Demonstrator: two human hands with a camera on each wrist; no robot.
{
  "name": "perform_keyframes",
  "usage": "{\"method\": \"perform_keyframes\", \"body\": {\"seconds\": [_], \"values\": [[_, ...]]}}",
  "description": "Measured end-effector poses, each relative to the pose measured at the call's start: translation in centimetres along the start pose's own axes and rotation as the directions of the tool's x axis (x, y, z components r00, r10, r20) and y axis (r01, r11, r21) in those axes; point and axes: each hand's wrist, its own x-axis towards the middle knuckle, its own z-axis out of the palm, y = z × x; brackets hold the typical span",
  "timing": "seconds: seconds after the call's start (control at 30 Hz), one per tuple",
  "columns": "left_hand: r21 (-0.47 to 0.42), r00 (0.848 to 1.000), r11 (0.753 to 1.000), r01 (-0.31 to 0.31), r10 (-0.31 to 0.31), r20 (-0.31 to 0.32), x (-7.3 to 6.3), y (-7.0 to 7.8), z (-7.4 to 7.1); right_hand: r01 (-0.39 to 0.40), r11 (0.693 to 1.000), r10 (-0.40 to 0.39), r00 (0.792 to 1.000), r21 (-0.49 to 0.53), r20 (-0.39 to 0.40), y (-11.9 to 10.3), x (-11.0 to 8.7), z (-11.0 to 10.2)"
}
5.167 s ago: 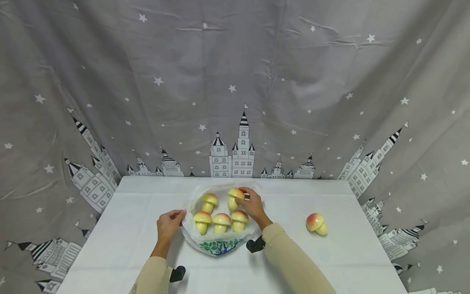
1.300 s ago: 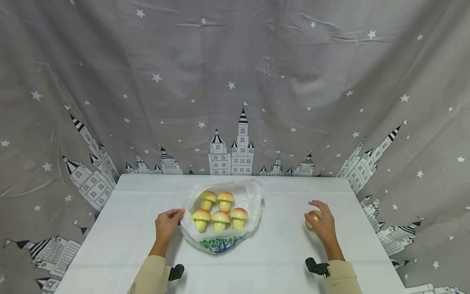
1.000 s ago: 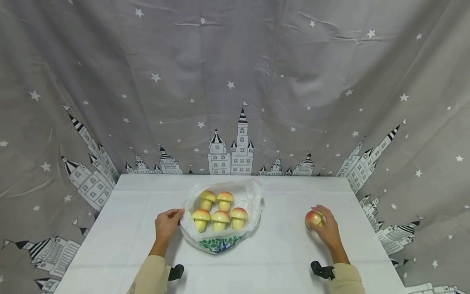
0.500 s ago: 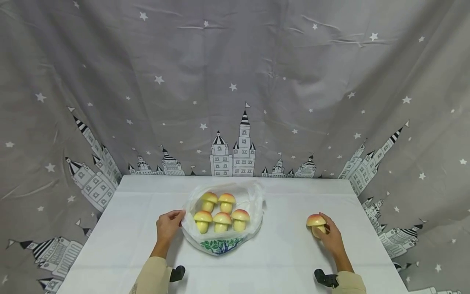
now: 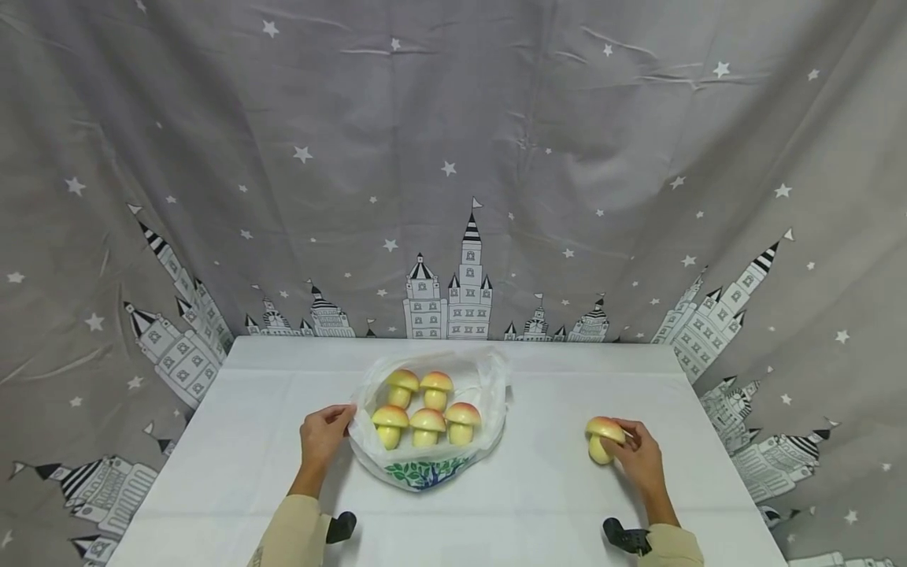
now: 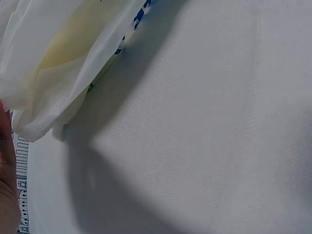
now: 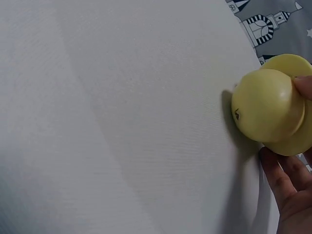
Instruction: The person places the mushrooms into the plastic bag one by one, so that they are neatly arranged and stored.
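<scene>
A white plastic bag [image 5: 493,394] with a green and blue tree print lies spread in the middle, its mouth facing up. Inside are several toy mushrooms [image 5: 427,420], yellow with reddish caps, set in two rows. At the bag's left edge my left hand [image 5: 323,438] pinches the rim; the left wrist view catches only a sliver of that hand beside the bag [image 6: 53,83]. On the right, my right hand [image 5: 641,463] grips another toy mushroom [image 5: 602,438] by its cap, stem downward. In the right wrist view the mushroom's pale stem [image 7: 265,105] faces the camera, with fingers around the cap.
A white cloth [image 5: 538,504] covers the table, and both bag and mushrooms are on it. Behind and at the sides hangs a grey curtain [image 5: 453,173] printed with stars and castles. A black wrist mount [image 5: 627,537] sticks out beside each forearm.
My right hand has released a mushroom in the bag's back row, moved right and taken the loose one. That mushroom has turned from lying to stem-down. The left hand stays at the rim.
</scene>
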Motion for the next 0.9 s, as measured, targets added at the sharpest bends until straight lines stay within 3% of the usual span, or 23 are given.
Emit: {"method": "perform_keyframes", "body": {"seconds": [0.43,0.9], "values": [[0.022,1.0,1.0,-0.01,0.01,0.007,-0.2,0.1,-0.2,-0.043,0.998,0.043,0.999,0.043,0.001,-0.2,-0.7,0.5],[0.013,1.0,1.0,-0.014,0.013,0.003,-0.2,0.2,-0.1,0.067,0.998,-0.066,0.997,0.02,-0.039,-0.1,-0.5,2.1]]}}
